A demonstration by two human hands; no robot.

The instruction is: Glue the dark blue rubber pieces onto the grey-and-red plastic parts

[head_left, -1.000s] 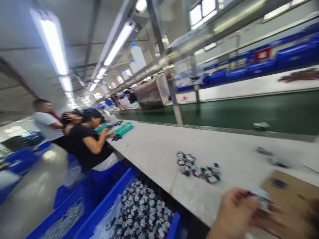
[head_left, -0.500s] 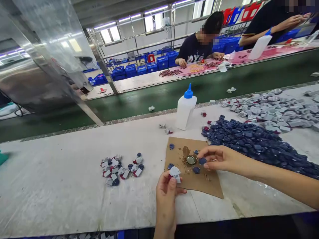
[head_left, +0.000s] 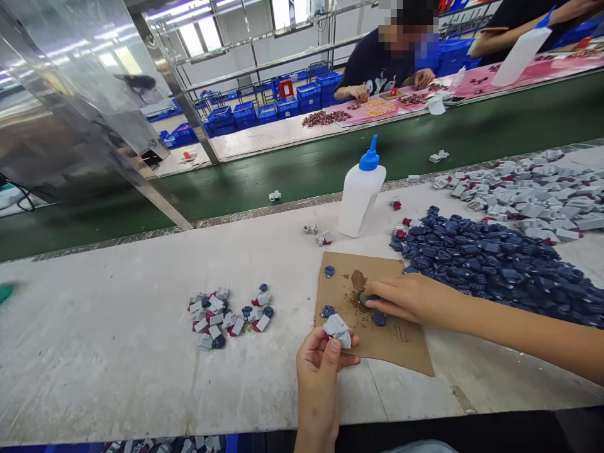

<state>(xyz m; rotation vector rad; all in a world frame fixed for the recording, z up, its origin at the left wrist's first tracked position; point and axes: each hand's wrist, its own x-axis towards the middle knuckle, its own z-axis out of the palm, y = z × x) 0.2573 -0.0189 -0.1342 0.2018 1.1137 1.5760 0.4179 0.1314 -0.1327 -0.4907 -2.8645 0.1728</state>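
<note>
My left hand (head_left: 322, 365) holds a small grey plastic piece (head_left: 338, 328) with a red part, at the near edge of a brown cardboard sheet (head_left: 406, 346). My right hand (head_left: 401, 299) reaches across the cardboard, its fingers pinched on a small dark blue piece pressed at a little round glue pot (head_left: 363, 298), which the fingers mostly hide. A few loose blue pieces (head_left: 328, 311) lie on the cardboard. To the left sits a small cluster of joined grey, blue and red pieces (head_left: 231, 314).
A white squeeze bottle with a blue nozzle (head_left: 359, 192) stands behind the cardboard. Heaps of blue pieces (head_left: 486, 261) and grey pieces (head_left: 528, 192) lie to the right. A green conveyor belt (head_left: 292, 176) runs behind; a person (head_left: 387, 56) works across it.
My view swung from the aisle on the left back to the table. Since half a second ago my right hand has lowered its blue piece onto the glue pot; my left hand barely moved.
</note>
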